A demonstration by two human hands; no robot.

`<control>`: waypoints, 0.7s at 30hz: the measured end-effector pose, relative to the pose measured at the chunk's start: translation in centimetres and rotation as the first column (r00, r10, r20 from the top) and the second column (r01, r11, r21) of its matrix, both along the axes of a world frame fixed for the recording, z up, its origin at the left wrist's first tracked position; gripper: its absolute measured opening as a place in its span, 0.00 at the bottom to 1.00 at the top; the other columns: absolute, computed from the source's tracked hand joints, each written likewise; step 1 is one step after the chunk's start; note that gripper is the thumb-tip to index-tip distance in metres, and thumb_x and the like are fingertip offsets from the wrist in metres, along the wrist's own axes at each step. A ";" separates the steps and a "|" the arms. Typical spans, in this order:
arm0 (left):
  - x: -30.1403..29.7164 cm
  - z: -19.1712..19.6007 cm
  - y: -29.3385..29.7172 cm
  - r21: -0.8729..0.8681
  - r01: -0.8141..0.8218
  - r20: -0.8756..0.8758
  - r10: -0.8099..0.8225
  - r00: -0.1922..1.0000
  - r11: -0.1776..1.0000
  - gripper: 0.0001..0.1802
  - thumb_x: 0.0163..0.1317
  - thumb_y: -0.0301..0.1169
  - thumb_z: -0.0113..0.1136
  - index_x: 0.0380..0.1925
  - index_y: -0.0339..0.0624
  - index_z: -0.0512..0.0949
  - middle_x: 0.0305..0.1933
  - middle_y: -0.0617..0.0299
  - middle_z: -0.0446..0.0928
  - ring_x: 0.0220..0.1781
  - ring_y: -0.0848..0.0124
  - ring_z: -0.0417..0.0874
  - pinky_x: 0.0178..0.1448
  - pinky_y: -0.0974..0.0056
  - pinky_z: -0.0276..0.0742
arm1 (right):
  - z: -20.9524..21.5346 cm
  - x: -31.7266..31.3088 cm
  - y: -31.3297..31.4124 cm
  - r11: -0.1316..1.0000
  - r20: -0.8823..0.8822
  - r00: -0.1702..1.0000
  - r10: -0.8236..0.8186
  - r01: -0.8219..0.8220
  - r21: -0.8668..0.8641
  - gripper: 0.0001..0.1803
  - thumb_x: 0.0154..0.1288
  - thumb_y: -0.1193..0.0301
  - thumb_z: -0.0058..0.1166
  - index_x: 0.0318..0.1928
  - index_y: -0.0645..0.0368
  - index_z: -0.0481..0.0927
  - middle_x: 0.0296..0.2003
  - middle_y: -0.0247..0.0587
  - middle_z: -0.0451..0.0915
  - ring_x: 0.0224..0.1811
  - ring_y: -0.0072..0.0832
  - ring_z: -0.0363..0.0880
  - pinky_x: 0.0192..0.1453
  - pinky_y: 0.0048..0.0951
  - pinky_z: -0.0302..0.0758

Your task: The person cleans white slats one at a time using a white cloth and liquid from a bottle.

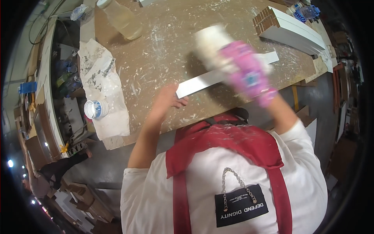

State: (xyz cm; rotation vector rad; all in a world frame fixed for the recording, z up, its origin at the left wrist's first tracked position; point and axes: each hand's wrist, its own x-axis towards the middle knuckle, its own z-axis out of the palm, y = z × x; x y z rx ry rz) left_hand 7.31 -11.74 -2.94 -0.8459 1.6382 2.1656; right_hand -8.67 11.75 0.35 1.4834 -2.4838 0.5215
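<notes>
A narrow white strip [202, 82] lies slantwise over the near part of the worktable [167, 46]. At its left end my left hand [170, 97] is bare and closed on it, fingertips curled at the near edge. My right hand [247, 72], in a pink glove, is over the strip's right half and covers part of it. Motion smears that hand. In it is a soft-looking white bundle like a rag [213, 41], blurred too, and its exact kind is unclear.
A stack of white boards [290, 31] stands at the far right, beside plastic bottles [307, 13]. Far left are a jar of pale liquid [120, 19], a stained white sheet [103, 85] and a white cup [95, 109]. Another person [48, 177] is beyond the left side.
</notes>
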 end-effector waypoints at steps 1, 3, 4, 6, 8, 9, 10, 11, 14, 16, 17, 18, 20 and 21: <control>-0.1 0.0 0.4 -0.029 0.003 -0.039 -0.004 0.999 1.000 0.22 0.72 0.40 0.36 0.42 0.34 0.75 0.29 0.55 0.80 0.27 0.71 0.81 0.29 0.72 0.75 | -3.1 2.5 -2.8 0.999 0.163 0.987 0.005 0.003 -0.053 0.22 0.53 0.62 0.57 0.49 0.54 0.76 0.46 0.44 0.76 0.48 0.43 0.75 0.55 0.43 0.72; -0.2 -1.7 0.0 -0.119 0.076 -0.133 -0.092 0.987 0.990 0.20 0.72 0.38 0.37 0.43 0.33 0.74 0.30 0.55 0.80 0.28 0.72 0.82 0.29 0.73 0.75 | -4.2 4.9 -4.5 0.993 0.185 0.977 0.107 -0.114 0.025 0.20 0.54 0.65 0.57 0.49 0.52 0.76 0.46 0.43 0.76 0.48 0.40 0.75 0.53 0.41 0.74; 0.1 -1.5 -0.2 -0.101 0.066 -0.097 -0.076 0.992 0.993 0.20 0.72 0.38 0.38 0.43 0.32 0.74 0.30 0.55 0.80 0.28 0.72 0.82 0.29 0.74 0.75 | -2.5 4.7 -4.6 0.979 0.117 0.975 0.189 -0.196 0.052 0.19 0.55 0.63 0.55 0.49 0.50 0.76 0.44 0.42 0.76 0.46 0.38 0.76 0.48 0.41 0.76; 0.3 -1.2 0.1 -0.056 0.028 -0.043 -0.030 0.999 0.998 0.20 0.72 0.38 0.38 0.43 0.32 0.74 0.30 0.55 0.80 0.27 0.71 0.82 0.29 0.74 0.75 | -0.2 2.8 -3.7 0.941 0.154 0.983 0.101 -0.145 0.305 0.15 0.57 0.64 0.53 0.45 0.49 0.77 0.42 0.41 0.76 0.43 0.36 0.76 0.42 0.40 0.79; 0.3 -1.0 0.0 -0.035 0.037 -0.028 -0.038 0.999 0.999 0.20 0.72 0.39 0.39 0.45 0.31 0.73 0.31 0.55 0.81 0.27 0.71 0.82 0.29 0.73 0.75 | -1.5 0.4 -2.1 0.953 0.129 0.990 -0.062 0.021 0.301 0.11 0.56 0.64 0.53 0.40 0.52 0.78 0.38 0.44 0.76 0.42 0.39 0.76 0.40 0.38 0.78; 0.3 -0.8 0.0 -0.020 0.030 -0.014 -0.031 0.999 0.999 0.21 0.72 0.39 0.39 0.45 0.31 0.73 0.31 0.55 0.81 0.27 0.71 0.82 0.29 0.73 0.75 | -0.7 -0.2 -1.3 0.958 0.103 0.991 -0.085 0.053 0.280 0.11 0.56 0.65 0.53 0.38 0.54 0.78 0.36 0.45 0.76 0.41 0.39 0.77 0.39 0.38 0.78; -0.1 -0.7 0.1 -0.004 0.030 -0.006 -0.030 1.000 1.000 0.21 0.72 0.40 0.39 0.45 0.31 0.73 0.31 0.55 0.81 0.27 0.71 0.82 0.29 0.73 0.76 | 0.7 -0.5 -1.0 0.961 0.069 0.991 -0.113 0.092 0.259 0.11 0.56 0.65 0.53 0.37 0.57 0.78 0.35 0.46 0.77 0.40 0.40 0.77 0.38 0.38 0.77; -0.2 -1.3 0.3 -0.024 0.013 -0.057 -0.014 0.998 1.000 0.22 0.72 0.41 0.40 0.45 0.31 0.73 0.31 0.54 0.81 0.27 0.71 0.82 0.28 0.73 0.76 | 0.1 0.9 -2.4 0.983 0.055 0.998 0.022 -0.032 0.182 0.10 0.56 0.64 0.53 0.34 0.57 0.78 0.34 0.46 0.77 0.40 0.40 0.77 0.38 0.39 0.77; 0.8 -3.3 0.1 -0.102 -0.031 -0.162 0.014 0.987 0.994 0.23 0.71 0.43 0.40 0.44 0.32 0.73 0.31 0.51 0.81 0.26 0.69 0.83 0.27 0.72 0.75 | -0.5 3.6 -6.6 0.983 0.144 0.983 0.111 -0.130 0.128 0.12 0.55 0.61 0.53 0.32 0.56 0.78 0.33 0.46 0.77 0.38 0.41 0.77 0.39 0.41 0.76; 0.8 -3.2 -0.5 -0.123 0.006 -0.127 -0.022 0.992 0.992 0.23 0.71 0.44 0.41 0.41 0.33 0.74 0.29 0.50 0.80 0.24 0.68 0.82 0.26 0.72 0.75 | 0.2 3.3 -7.0 0.987 0.233 0.972 0.037 -0.073 0.144 0.13 0.55 0.59 0.53 0.33 0.55 0.78 0.33 0.46 0.77 0.37 0.42 0.77 0.41 0.43 0.76; 1.3 -3.0 -0.6 -0.093 0.029 -0.065 -0.035 0.997 0.995 0.23 0.71 0.44 0.41 0.41 0.32 0.74 0.28 0.50 0.80 0.23 0.68 0.82 0.26 0.73 0.75 | 0.2 3.2 -6.7 0.988 0.291 0.957 0.009 -0.053 0.144 0.14 0.56 0.58 0.53 0.34 0.55 0.78 0.33 0.46 0.77 0.36 0.42 0.77 0.41 0.44 0.76; 1.2 -2.6 -0.3 -0.093 0.017 -0.046 -0.022 0.999 0.995 0.23 0.71 0.44 0.41 0.40 0.32 0.74 0.26 0.51 0.80 0.22 0.69 0.81 0.26 0.73 0.75 | -0.9 0.5 -4.0 0.992 0.262 0.962 -0.074 0.045 0.115 0.14 0.56 0.58 0.53 0.34 0.55 0.78 0.32 0.47 0.77 0.36 0.42 0.77 0.41 0.44 0.76; 0.5 -1.5 0.2 -0.093 -0.007 -0.021 0.005 1.000 0.996 0.22 0.71 0.43 0.41 0.39 0.32 0.74 0.23 0.53 0.79 0.21 0.70 0.81 0.26 0.74 0.74 | -3.1 -6.2 4.1 0.941 -0.026 0.967 -0.252 0.251 0.225 0.10 0.58 0.62 0.51 0.32 0.53 0.80 0.31 0.46 0.80 0.37 0.42 0.78 0.45 0.42 0.75; 0.4 -1.3 0.3 -0.090 -0.017 -0.035 0.014 0.999 0.996 0.22 0.71 0.43 0.41 0.38 0.33 0.74 0.21 0.55 0.78 0.20 0.71 0.80 0.25 0.73 0.73 | -3.0 -8.9 8.3 0.948 -0.085 0.960 -0.267 0.278 0.158 0.09 0.60 0.65 0.49 0.32 0.53 0.81 0.33 0.46 0.80 0.38 0.43 0.79 0.45 0.41 0.76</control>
